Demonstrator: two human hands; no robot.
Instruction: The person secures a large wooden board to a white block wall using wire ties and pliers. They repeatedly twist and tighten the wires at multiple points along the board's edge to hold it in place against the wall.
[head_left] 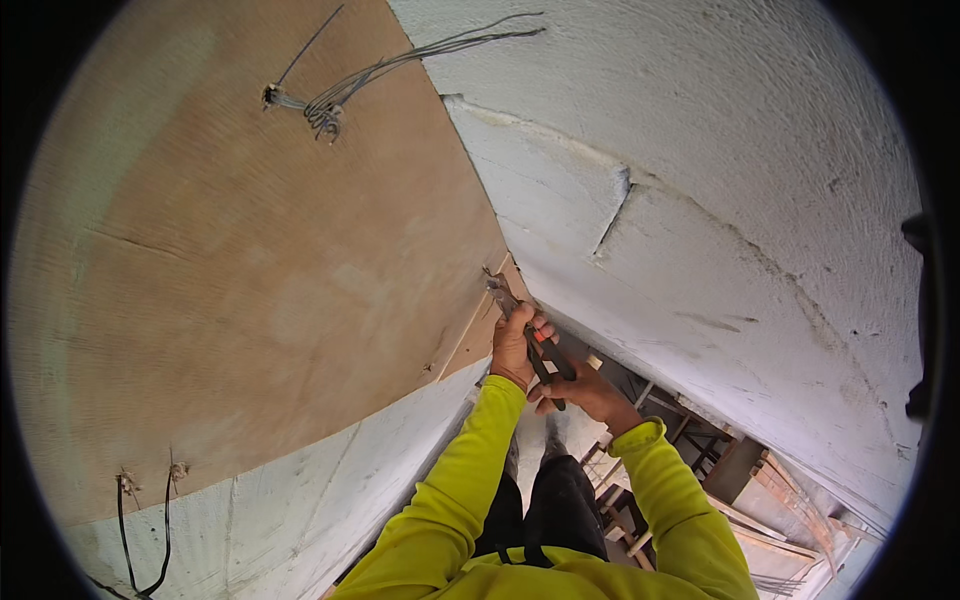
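A pair of pliers point(553, 357) with black and red handles points up and away from me toward the edge of a brown wooden board point(280, 280). My left hand point(513, 345) is closed around the pliers near the head. Lower down, my right hand point(592, 391) has its fingers round the handle ends. The jaws touch or sit close to a short wire end point(489, 272) at the board's right edge; I cannot tell whether they grip it. A narrow wood strip point(475, 335) runs along the board just beside my left hand.
A bundle of grey wires point(365, 75) sticks out of the board at upper left. Black wires point(145, 545) hang at lower left. A rough white wall point(720, 200) rises close on the right. Below lie timber pieces point(795, 500) and framing.
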